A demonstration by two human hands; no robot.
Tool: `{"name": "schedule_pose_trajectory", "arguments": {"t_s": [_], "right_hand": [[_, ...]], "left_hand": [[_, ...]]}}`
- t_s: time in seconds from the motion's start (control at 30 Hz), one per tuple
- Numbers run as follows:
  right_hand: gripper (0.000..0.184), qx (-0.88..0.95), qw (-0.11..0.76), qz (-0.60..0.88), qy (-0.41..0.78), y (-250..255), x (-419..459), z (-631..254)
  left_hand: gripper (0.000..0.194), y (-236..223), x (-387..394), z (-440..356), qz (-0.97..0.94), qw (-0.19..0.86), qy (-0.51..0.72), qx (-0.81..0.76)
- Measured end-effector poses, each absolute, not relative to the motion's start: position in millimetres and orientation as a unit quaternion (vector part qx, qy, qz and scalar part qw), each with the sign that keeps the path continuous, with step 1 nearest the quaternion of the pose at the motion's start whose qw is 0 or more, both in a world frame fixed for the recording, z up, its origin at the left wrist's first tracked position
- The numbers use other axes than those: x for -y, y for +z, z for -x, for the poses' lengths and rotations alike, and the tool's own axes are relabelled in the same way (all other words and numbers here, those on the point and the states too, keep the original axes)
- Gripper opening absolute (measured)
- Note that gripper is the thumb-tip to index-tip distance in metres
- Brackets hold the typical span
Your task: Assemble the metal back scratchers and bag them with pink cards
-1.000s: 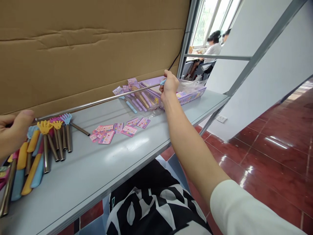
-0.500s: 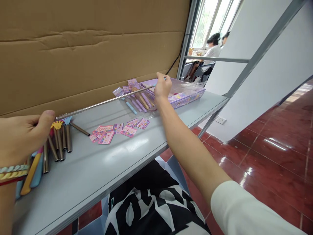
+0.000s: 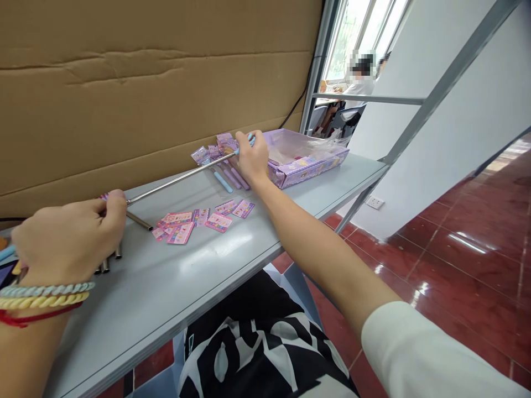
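A telescopic back scratcher [image 3: 178, 179] with a thin silver rod is stretched out between my two hands above the shelf. My left hand [image 3: 68, 235], closed, grips its far-left end; a bit of pink shows above the thumb, and the rest of the head is hidden. Wrapped round the light blue handle is my right hand [image 3: 254, 159]. Loose metal tubes [image 3: 139, 221] stick out from behind my left hand, which covers most of that pile. Small pink and purple printed cards [image 3: 178, 228] lie below the rod. Bagged back scratchers with blue and purple handles [image 3: 226, 179] lie beside my right hand.
An open purple printed box [image 3: 313, 172] with clear plastic in it stands at the right end of the grey shelf [image 3: 215, 265]. Cardboard [image 3: 157, 99] rises behind. A metal frame post [image 3: 317, 72] is at the right; a person [image 3: 360, 83] sits beyond it.
My left hand has moved right, covering more of the pile. My right hand has shifted left, off the purple box's edge. The rod between them now looks shorter.
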State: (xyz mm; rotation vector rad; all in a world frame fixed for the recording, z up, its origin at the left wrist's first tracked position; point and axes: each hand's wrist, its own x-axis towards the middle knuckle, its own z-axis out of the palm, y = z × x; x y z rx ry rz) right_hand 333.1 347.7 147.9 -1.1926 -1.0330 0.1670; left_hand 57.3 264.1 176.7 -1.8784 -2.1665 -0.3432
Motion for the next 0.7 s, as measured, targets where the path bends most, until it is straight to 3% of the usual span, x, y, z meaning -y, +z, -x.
{"name": "schedule_pose_trajectory", "arguments": {"t_s": [0.4, 0.7], "right_hand": [[0.032, 0.657, 0.617, 0.41, 0.138, 133, -317, -276], [0.035, 0.773, 0.478, 0.371, 0.191, 129, -294, -254]], "left_hand": [[0.072, 182, -250, -84, 0.646, 0.155, -0.056, 0.746], [0.065, 178, -247, -91, 0.668, 0.109, -0.084, 0.731]]}}
